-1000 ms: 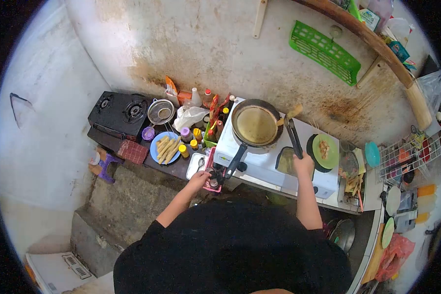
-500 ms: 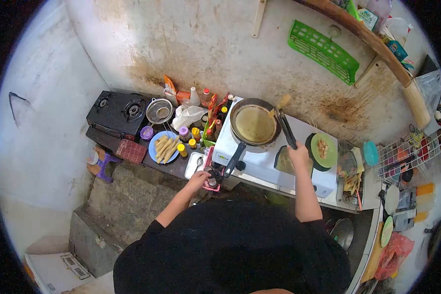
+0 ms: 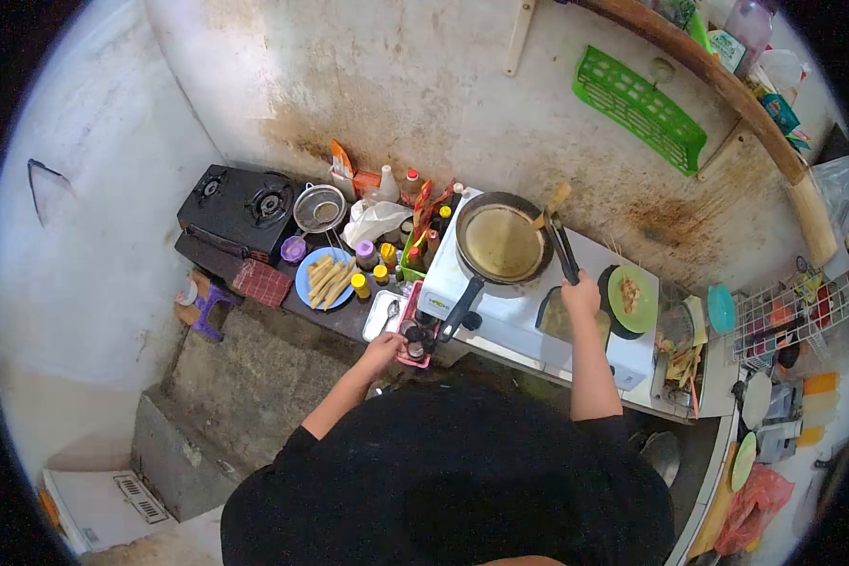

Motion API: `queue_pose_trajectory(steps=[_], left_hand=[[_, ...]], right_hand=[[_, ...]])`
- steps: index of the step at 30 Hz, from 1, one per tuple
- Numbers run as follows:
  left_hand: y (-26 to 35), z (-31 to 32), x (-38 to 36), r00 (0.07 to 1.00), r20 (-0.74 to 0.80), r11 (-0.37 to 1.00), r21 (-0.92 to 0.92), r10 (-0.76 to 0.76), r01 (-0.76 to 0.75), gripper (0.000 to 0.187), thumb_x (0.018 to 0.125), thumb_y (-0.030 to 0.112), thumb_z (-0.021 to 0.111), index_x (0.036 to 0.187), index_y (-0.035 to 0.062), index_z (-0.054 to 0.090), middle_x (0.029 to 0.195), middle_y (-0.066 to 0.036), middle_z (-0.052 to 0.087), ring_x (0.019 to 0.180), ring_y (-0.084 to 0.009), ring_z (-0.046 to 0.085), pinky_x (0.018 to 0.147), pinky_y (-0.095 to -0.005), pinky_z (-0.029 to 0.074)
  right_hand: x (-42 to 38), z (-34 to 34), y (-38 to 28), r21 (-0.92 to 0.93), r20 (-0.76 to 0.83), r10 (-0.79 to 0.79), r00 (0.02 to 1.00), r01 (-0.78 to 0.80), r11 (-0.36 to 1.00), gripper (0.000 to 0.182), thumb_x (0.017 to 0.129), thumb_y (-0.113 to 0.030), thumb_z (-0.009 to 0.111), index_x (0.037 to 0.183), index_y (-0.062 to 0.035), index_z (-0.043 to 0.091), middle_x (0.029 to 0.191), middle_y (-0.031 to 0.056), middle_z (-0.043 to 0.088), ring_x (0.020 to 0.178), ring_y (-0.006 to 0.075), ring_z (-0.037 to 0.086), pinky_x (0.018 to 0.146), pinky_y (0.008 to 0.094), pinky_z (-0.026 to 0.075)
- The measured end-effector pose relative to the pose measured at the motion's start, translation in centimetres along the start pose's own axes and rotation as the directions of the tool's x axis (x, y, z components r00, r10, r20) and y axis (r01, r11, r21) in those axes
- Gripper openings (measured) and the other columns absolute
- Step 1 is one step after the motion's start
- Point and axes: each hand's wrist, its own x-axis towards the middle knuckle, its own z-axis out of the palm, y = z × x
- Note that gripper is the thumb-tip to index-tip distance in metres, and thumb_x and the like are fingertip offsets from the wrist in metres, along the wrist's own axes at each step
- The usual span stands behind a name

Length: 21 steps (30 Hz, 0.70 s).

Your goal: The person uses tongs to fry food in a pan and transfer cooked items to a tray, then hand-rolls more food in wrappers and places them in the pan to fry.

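In my right hand (image 3: 580,294) are black tongs (image 3: 564,250) with tan ends, their tips at the right rim of the frying pan (image 3: 502,243). A thin yellowish layer covers the pan's base, and its black handle (image 3: 462,307) points toward me. My left hand (image 3: 384,351) is closed at the left side of a pink basket (image 3: 413,361) of small dark-topped jars (image 3: 415,347). What its fingers grip is hard to make out. Beside it lies a white tray (image 3: 375,325) with a spoon. Light-coloured rolls (image 3: 328,281) rest on a blue plate (image 3: 304,288).
The pan sits on a white stove (image 3: 514,316); a green plate (image 3: 643,316) of chopped food is at its right. Bottles and a strainer (image 3: 319,206) stand left, near a black stove (image 3: 236,212). A wire rack (image 3: 783,321) is far right.
The whole view has shifted slightly, with the scene moving right and down. Both hands keep nearly the same places, the tongs still at the pan's right rim.
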Motion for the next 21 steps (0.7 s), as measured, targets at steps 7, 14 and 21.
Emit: queue_pose_trajectory(steps=[7,14,21], left_hand=[[1.6,0.6,-0.9,1.000,-0.012,0.999,-0.039,-0.023,0.023,0.019,0.084,0.019,0.045,0.087,0.0031,0.056,0.069,0.000,0.052,0.058,-0.0088,0.048,0.049,-0.0205,0.037],[1.5,0.7,-0.3,0.999,-0.036,1.000,-0.010,-0.022,0.022,0.019,0.083,0.020,0.047,0.086,0.0026,0.055,0.065,0.000,0.051,0.051,-0.0082,0.045,0.044,-0.0209,0.035],[1.0,0.4,0.3,1.000,-0.009,1.000,0.006,0.012,-0.012,0.019,0.082,0.019,0.048,0.086,0.0024,0.056,0.065,-0.001,0.052,0.052,-0.0083,0.046,0.045,-0.0209,0.035]], right_hand=[[-0.1,-0.1,0.0,0.060,-0.030,0.036,0.999,-0.034,0.998,0.038,0.070,-0.031,0.060,0.103,-0.0126,0.055,0.089,0.0146,0.060,0.085,0.0317,0.057,0.072,0.0411,0.046],[-0.1,-0.5,-0.7,0.090,-0.015,-0.019,1.000,0.020,0.996,0.041,0.070,-0.030,0.060,0.106,-0.0133,0.055,0.091,0.0149,0.060,0.086,0.0317,0.057,0.074,0.0391,0.045],[1.1,0.9,-0.9,0.085,-0.027,-0.041,0.999,0.043,0.995,0.042,0.071,-0.030,0.059,0.108,-0.0113,0.053,0.092,0.0143,0.060,0.087,0.0309,0.057,0.073,0.0407,0.045]])
